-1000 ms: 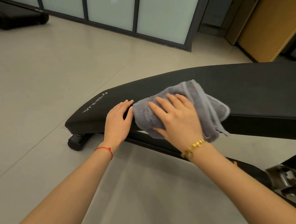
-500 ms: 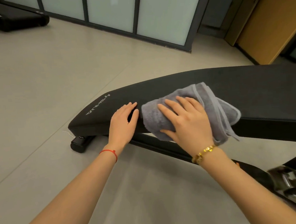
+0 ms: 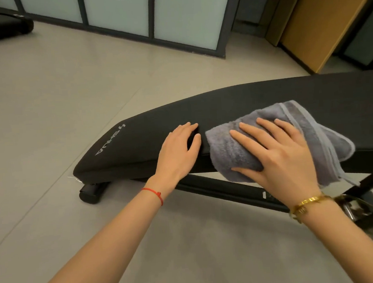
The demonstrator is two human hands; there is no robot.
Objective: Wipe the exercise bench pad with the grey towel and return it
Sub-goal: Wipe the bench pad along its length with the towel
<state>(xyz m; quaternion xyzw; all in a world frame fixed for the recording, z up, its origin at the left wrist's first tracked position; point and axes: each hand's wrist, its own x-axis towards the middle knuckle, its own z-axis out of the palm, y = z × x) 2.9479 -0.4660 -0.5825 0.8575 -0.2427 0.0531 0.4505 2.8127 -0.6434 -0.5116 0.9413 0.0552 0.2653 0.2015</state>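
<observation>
The black exercise bench pad (image 3: pixel 255 101) runs from the lower left to the right edge, with white lettering near its left end. A folded grey towel (image 3: pixel 228 149) lies over the pad's near edge. My right hand (image 3: pixel 276 150) presses flat on the towel with fingers spread, thumb curled under its lower fold. My left hand (image 3: pixel 179 150) rests flat on the pad just left of the towel, holding nothing, fingers slightly apart.
The bench's black frame bar (image 3: pixel 224 191) and a round foot (image 3: pixel 92 192) sit under the pad on a pale tiled floor (image 3: pixel 67 94). Frosted glass panels (image 3: pixel 183 13) and a wooden door (image 3: pixel 322 19) stand behind. Metal parts (image 3: pixel 367 212) are at the lower right.
My right hand has slid the towel to the right along the pad. My left hand has followed it slightly, staying flat on the pad.
</observation>
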